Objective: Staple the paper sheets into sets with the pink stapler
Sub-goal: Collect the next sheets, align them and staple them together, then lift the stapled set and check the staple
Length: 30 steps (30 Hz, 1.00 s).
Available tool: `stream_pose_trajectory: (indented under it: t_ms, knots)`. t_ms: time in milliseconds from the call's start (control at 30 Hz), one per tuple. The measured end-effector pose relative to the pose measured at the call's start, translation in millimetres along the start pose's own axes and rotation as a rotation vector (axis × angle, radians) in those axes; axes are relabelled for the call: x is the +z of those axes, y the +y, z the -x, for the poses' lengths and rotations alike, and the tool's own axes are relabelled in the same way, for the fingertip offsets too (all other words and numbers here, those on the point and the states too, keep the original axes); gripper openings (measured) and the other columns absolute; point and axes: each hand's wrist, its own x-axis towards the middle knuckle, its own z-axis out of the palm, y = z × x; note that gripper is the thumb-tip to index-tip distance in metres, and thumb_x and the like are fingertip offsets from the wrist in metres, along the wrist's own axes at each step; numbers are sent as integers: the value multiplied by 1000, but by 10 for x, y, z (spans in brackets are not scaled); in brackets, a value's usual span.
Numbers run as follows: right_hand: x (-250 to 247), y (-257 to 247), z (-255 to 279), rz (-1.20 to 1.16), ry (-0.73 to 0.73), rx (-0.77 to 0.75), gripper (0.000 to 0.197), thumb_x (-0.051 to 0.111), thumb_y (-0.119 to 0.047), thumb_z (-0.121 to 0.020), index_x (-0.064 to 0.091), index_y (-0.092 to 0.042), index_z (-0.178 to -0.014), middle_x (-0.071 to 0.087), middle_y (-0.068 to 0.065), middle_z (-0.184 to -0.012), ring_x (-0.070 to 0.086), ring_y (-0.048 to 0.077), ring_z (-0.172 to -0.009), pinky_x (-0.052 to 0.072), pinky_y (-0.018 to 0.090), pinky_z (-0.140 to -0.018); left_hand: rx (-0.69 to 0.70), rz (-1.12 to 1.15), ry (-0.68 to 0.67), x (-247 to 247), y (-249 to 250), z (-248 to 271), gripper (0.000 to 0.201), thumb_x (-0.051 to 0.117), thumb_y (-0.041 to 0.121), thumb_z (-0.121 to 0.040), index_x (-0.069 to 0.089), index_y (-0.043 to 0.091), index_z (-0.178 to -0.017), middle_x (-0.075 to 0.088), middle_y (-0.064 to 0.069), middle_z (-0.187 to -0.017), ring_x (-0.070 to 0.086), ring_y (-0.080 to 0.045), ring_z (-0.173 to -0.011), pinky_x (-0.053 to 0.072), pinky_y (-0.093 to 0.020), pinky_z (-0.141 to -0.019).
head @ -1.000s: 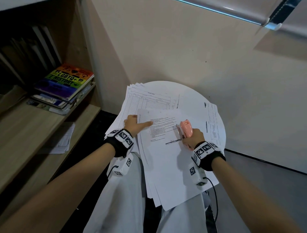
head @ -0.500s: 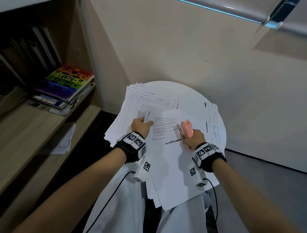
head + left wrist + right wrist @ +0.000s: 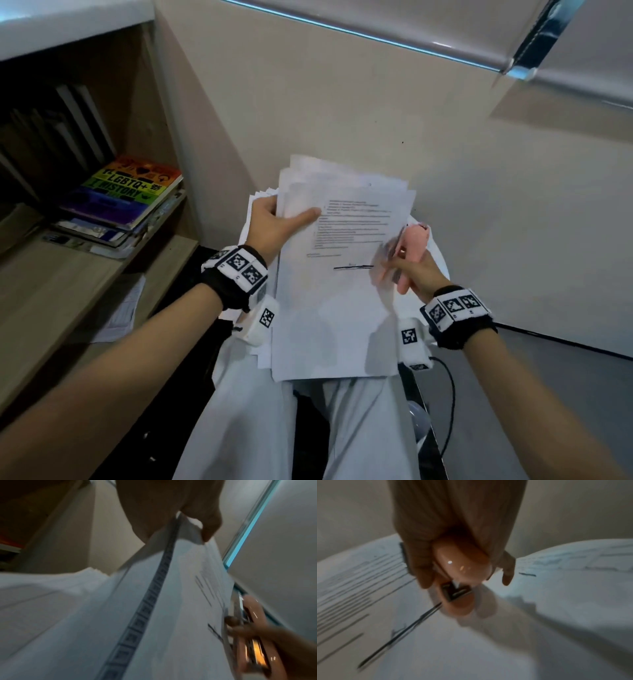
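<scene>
Left hand (image 3: 270, 222) grasps one sheaf of paper sheets (image 3: 342, 274); right hand (image 3: 416, 274) grasps one pink stapler (image 3: 412, 245)

"LGBTQ+ HISTORY" reads on the rainbow book (image 3: 132, 192) well off to the left of both hands; the print on the sheets (image 3: 342, 274) is too blurred to read.

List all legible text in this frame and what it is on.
"LGBTQ+ HISTORY": cover of the top book on the shelf.
Printed lines on the paper sheets held by the left hand: too blurred to read.
Pink stapler in the right hand: no readable marking.
</scene>
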Motion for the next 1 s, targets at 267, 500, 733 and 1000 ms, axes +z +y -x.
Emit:
stream_pose_trajectory:
  t_ms: [267,500,733,1000]
  knots:
    - [223,-578,193,-209,360,-377,19,70,2,-78,62,-15,-75,65,-2,-63,61,13,-56,47,25,-52,453,-103,162,132,528,-71,54,66,13,-85,32,17,-127,66,-6,-104,68,-10,-92,56,-39,-85]
    - [276,-602,278,-201,289,-457,33,74,-4,-78,57,7,-105,62,14,-82,57,5,-55,42,19,-43,438,-179,74,180,531,-104,60,60,20,-91,24,11,-138,46,12,-125,48,9,-115,45,-22,-102]
    - [154,-559,273,-222,239,-427,25,70,5,-79,59,-14,-91,63,-2,-84,61,8,-72,44,24,-51,254,-104,-71,173,374,-146,43,57,15,-93,31,16,-128,45,25,-107,51,28,-84,41,4,-71]
    - [151,-698,214,-267,186,-511,24,70,5,-79,55,-12,-87,61,1,-80,63,21,-72,44,25,-50,307,-49,-83,230,439,-261,13,51,21,-97,45,19,-109,61,7,-105,63,-5,-97,53,-26,-86]
